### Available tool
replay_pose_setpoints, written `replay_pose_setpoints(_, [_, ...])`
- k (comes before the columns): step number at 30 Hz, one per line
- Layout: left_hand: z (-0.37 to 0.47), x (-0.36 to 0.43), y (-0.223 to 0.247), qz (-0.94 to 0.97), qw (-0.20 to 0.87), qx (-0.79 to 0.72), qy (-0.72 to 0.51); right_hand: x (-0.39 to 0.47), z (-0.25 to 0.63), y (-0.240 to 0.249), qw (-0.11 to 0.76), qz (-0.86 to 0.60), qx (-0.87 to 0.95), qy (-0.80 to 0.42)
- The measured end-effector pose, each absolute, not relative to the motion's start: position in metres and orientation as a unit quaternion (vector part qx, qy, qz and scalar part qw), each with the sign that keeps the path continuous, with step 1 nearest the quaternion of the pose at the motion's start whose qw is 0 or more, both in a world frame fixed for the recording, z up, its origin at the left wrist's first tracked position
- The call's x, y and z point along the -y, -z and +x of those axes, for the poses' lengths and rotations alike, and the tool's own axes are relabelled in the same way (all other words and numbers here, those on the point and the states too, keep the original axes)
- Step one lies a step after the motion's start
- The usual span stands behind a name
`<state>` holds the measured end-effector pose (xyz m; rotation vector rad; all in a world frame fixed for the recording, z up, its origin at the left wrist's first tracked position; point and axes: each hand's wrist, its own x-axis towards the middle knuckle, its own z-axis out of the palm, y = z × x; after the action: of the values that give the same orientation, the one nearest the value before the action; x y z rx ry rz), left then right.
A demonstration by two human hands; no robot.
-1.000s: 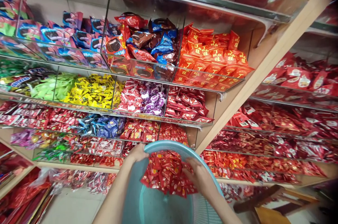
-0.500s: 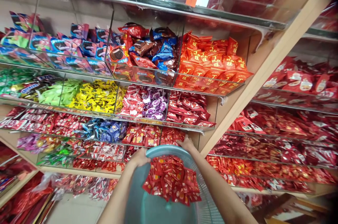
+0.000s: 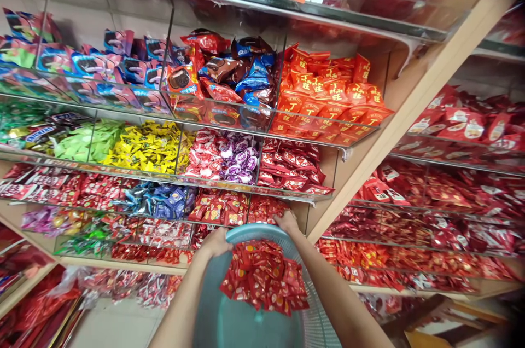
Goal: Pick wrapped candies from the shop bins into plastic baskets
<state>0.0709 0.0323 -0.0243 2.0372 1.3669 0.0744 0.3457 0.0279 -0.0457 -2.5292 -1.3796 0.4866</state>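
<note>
I'm gripping the teal basket [image 3: 241,323] with the left hand [image 3: 216,242], red packets [image 3: 266,278] sitting inside; right hand [image 3: 288,222] is hovering by shelf packets [image 3: 263,208], can't tell its grip. I'm reading SNICKERS on one dark wrapper [image 3: 40,135].

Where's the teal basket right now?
The head view shows the teal basket at bottom centre, in front of the lower shelves, with the left hand gripping it and red packets lying inside.
</note>
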Motion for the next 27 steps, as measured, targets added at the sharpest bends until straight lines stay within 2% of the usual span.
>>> replay_pose_setpoints(14, [0.069,-0.032,0.028,0.787,0.330,-0.520,-0.043,-0.045,0.344,0.039,0.030,-0.881,0.408,-0.238])
replay_pose_setpoints(21, [0.070,-0.033,0.029,0.784,0.330,-0.525,-0.032,-0.032,0.345,0.044,0.076,-0.881,0.422,-0.198])
replay_pose_setpoints(27, [0.070,-0.034,0.031,0.786,0.335,-0.518,-0.036,-0.017,0.334,0.036,0.138,-0.883,0.435,-0.112])
